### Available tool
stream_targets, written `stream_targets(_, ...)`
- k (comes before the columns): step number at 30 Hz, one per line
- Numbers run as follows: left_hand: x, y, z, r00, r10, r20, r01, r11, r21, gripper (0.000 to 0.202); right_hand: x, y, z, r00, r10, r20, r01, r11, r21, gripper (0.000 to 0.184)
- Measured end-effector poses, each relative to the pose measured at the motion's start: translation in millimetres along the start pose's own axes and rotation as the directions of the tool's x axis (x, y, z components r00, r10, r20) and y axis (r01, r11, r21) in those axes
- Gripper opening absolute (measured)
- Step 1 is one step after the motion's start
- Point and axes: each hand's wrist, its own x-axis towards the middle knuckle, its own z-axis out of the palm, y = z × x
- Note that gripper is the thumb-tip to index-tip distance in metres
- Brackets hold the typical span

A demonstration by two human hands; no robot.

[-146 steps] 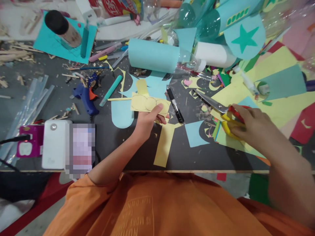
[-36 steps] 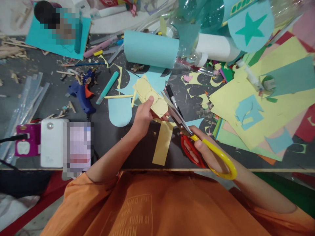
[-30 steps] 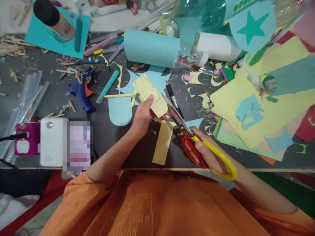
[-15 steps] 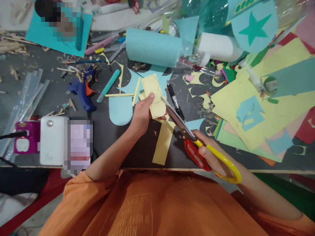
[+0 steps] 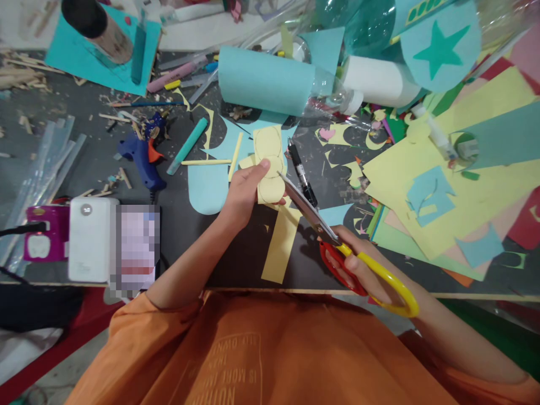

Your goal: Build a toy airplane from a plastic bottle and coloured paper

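Observation:
Between thumb and fingers, my left hand (image 5: 244, 194) pinches a piece of pale yellow paper (image 5: 269, 140) with rounded outlines drawn on it. My right hand (image 5: 358, 261) grips scissors (image 5: 310, 211) with one red and one yellow handle. Their tips meet the paper's right edge, close to my left thumb. Just right of the paper lies a black pen (image 5: 301, 171). A yellow paper strip (image 5: 280, 247) extends below it, and a light blue rounded paper piece (image 5: 208, 188) rests to the left of my hand.
A blue glue gun (image 5: 141, 160) and a teal marker (image 5: 188, 146) lie to the left, near a white power bank (image 5: 93, 239). Behind is a bottle wrapped in blue paper (image 5: 265, 81). Stacked coloured sheets (image 5: 392, 163) and scraps spread to the right.
The yellow paper has turned slightly more upright in my left hand and shifted a little right. The scissors have moved slightly right and down, their tips staying at the paper's edge.

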Motion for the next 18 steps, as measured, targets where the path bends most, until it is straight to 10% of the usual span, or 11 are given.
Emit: stream_targets(18, 2.7, 2.2, -6.1, 0.987, -0.079, 0.138, 0.080, 0.997, -0.003, 0.044, -4.4, 4.2, -4.9, 1.000, -0.004, 0.022, 0.004, 1.000, -0.005, 0.067)
